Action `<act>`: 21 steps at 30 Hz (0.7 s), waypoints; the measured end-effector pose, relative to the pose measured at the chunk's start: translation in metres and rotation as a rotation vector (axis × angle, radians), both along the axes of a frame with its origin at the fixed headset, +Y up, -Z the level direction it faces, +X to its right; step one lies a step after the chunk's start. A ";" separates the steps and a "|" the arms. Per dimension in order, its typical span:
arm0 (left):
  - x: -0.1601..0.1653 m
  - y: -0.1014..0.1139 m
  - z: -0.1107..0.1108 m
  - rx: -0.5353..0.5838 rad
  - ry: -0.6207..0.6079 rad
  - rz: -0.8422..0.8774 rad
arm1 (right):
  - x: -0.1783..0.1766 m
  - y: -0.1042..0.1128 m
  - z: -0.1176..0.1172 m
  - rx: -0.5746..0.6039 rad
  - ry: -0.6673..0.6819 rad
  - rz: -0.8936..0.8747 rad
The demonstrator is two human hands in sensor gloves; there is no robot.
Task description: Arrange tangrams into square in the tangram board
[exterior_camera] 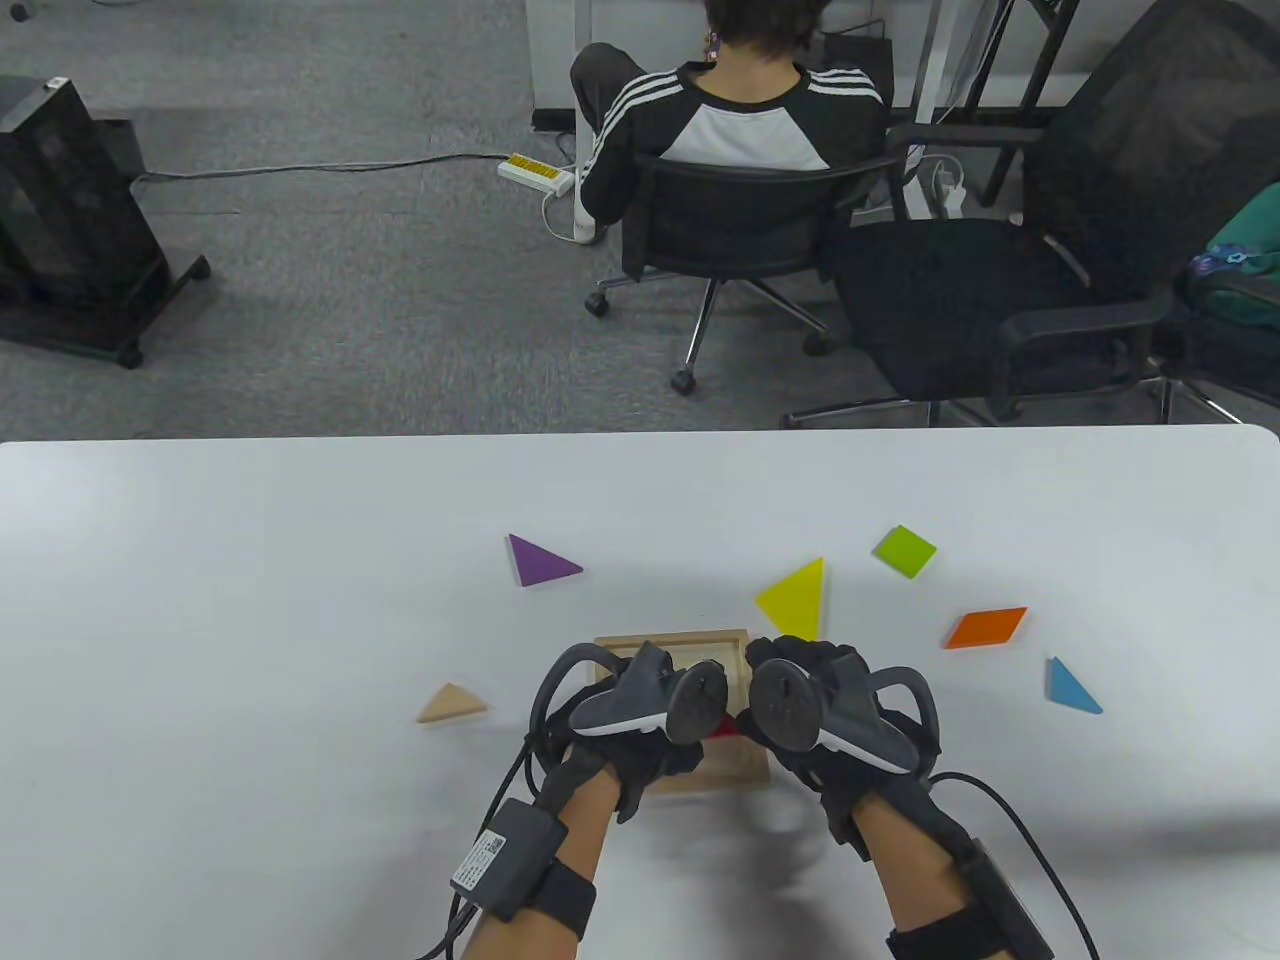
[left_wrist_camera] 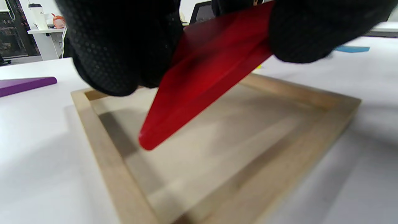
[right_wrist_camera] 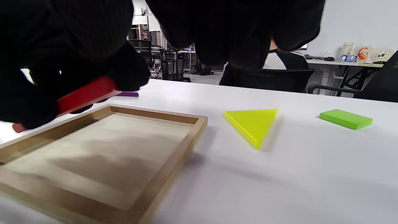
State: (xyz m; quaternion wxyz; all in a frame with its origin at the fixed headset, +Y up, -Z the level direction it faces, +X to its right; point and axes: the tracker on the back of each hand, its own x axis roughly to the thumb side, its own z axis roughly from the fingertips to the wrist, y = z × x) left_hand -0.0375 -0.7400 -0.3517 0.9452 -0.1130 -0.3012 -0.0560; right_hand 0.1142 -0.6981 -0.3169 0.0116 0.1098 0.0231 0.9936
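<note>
Red triangle tilted above tangram board, pinched by left hand and right hand

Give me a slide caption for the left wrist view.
Gloved hands hold a tilted red tangram piece above the empty wooden tangram board.

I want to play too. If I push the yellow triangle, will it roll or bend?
Probably neither. The yellow triangle lies flat on the white table, so it should slide. Its crisp, thick edges suggest stiff plastic, and its glossy look hints it is slippery.

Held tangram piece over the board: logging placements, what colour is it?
Red, clearest in the left wrist view.
</note>
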 end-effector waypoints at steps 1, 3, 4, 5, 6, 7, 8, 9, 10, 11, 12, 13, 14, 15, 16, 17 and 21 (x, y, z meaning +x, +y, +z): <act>0.001 -0.002 0.000 -0.004 -0.002 -0.009 | 0.000 0.000 0.000 -0.002 -0.002 0.002; 0.004 -0.007 0.000 -0.006 -0.014 -0.035 | 0.002 -0.001 -0.001 -0.004 -0.007 0.003; 0.005 -0.010 0.000 -0.011 -0.018 -0.046 | 0.003 -0.002 -0.002 -0.007 -0.010 0.002; 0.006 -0.012 0.000 -0.017 -0.020 -0.055 | 0.003 -0.002 -0.002 -0.009 -0.013 0.002; 0.007 -0.013 0.000 -0.021 -0.021 -0.062 | 0.004 -0.002 -0.002 -0.009 -0.014 0.002; 0.008 -0.015 -0.001 -0.028 -0.023 -0.072 | 0.005 -0.002 -0.003 -0.010 -0.016 0.003; 0.009 -0.017 0.000 -0.036 -0.025 -0.078 | 0.005 -0.002 -0.003 -0.012 -0.017 0.004; 0.010 -0.018 -0.001 -0.044 -0.027 -0.086 | 0.006 -0.003 -0.003 -0.013 -0.020 0.004; 0.011 -0.019 -0.001 -0.047 -0.027 -0.089 | 0.006 -0.004 -0.004 -0.013 -0.021 0.004; 0.012 -0.021 -0.001 -0.054 -0.029 -0.099 | 0.007 -0.004 -0.004 -0.016 -0.024 0.005; 0.013 -0.022 -0.001 -0.055 -0.032 -0.107 | 0.008 -0.005 -0.005 -0.017 -0.027 0.007; 0.014 -0.023 -0.001 -0.058 -0.034 -0.114 | 0.008 -0.006 -0.005 -0.018 -0.030 0.009; 0.014 -0.024 -0.001 -0.062 -0.035 -0.120 | 0.009 -0.006 -0.005 -0.019 -0.032 0.009; 0.016 -0.025 -0.001 -0.071 -0.033 -0.132 | 0.011 -0.006 -0.006 -0.022 -0.037 0.010; 0.016 -0.025 -0.001 -0.077 -0.031 -0.140 | 0.012 -0.007 -0.006 -0.023 -0.040 0.010; 0.018 -0.026 -0.002 -0.079 -0.032 -0.151 | 0.012 -0.008 -0.007 -0.025 -0.044 0.010; 0.022 -0.028 -0.003 -0.095 -0.023 -0.183 | 0.016 -0.011 -0.009 -0.033 -0.055 0.018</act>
